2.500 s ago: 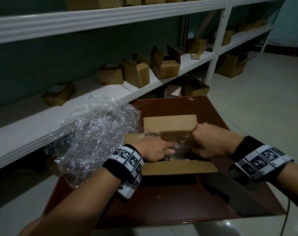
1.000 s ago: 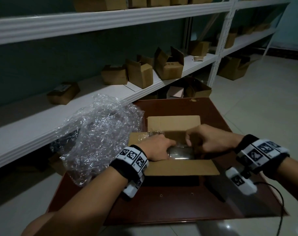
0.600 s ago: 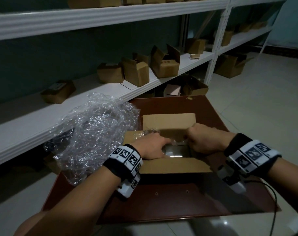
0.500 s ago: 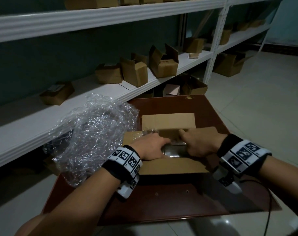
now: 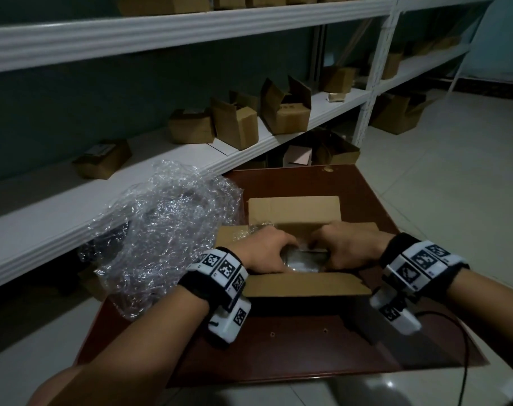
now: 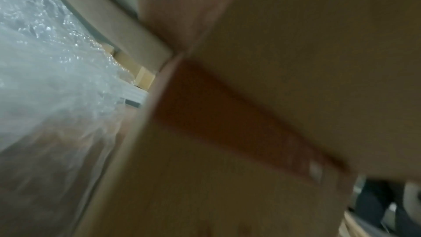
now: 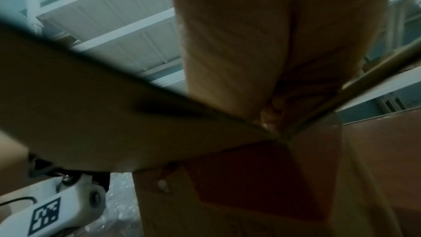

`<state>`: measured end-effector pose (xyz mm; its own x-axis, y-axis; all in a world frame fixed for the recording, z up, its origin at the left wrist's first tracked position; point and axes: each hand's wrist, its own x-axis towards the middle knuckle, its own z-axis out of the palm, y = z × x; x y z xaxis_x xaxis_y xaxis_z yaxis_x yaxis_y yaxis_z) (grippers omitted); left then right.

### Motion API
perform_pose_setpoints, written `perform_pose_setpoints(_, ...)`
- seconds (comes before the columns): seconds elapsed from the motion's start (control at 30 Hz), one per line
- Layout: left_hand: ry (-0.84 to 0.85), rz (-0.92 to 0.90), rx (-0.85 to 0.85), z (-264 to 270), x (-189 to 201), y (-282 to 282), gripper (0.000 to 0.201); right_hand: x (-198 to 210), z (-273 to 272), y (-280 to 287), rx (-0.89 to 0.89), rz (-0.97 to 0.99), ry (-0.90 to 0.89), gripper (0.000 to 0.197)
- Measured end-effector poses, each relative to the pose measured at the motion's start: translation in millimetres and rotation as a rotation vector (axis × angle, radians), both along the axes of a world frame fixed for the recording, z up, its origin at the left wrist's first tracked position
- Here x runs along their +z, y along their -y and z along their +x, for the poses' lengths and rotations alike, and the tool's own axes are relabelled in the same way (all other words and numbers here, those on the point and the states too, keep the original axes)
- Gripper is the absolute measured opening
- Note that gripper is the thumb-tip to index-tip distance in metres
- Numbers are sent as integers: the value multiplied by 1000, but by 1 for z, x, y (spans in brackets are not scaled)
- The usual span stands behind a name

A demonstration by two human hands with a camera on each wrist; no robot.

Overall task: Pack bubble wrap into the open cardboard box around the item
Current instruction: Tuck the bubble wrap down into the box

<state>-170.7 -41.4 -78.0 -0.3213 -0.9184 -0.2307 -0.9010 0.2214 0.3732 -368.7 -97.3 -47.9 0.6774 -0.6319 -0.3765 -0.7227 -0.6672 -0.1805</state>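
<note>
Bubble wrap (image 5: 164,238) sits mostly as a big crumpled heap on the brown table (image 5: 308,341), just left of the left hand (image 5: 267,253) and touching the box's left flap. Cardboard box (image 5: 305,284) is open, all four flaps out, and both hands are down inside its mouth. Head view: left hand curled, fingers tucked down at the left edge of a shiny grey item (image 5: 305,260) lying between the two hands; right hand (image 5: 347,249) curled likewise at the item's right edge. Some clear wrap glints at the fingertips, toward the far flap. Whether the fingers clamp the item, the wrap or just press is hidden by the knuckles, so the grip on either side cannot be told.

Left wrist view is blurred: only the box's outer wall and the underside of a flap (image 6: 296,60), with the wrap heap (image 6: 45,60) off to the side; no fingers visible. Right wrist view shows the palm side of the right hand (image 7: 262,42) going down into the gap between two flaps, fingertips hidden inside; below the near flap, the left wrist's white tagged camera unit (image 7: 50,208) shows.

Behind the hands, white shelving (image 5: 191,33) holds several small cardboard cartons (image 5: 234,124). Only the head view shows these.
</note>
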Motion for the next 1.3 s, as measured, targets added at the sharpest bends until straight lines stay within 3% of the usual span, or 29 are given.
perform_pose_setpoints(0.57, -59, 14, -33, 8, 17, -15, 56, 2, -4, -1, 37, 13, 37, 39)
perform_pose_setpoints(0.77, -152, 33, -7, 11, 19, -14, 53, 0, -4, 1, 26, 29, 38, 44)
perform_pose_setpoints(0.97, -114, -320, -24, 14, 17, -23, 36, 0, -5, -1, 29, 21, 68, 35)
perform_pose_setpoints(1.2, -402, -641, 67, 16, 31, -26, 34, -4, -6, 2, -8, 65, 91, 40)
perform_pose_setpoints(1.3, -252, -699, 188, 16, 40, -27, 40, -4, -4, 3, -9, 52, 73, 43)
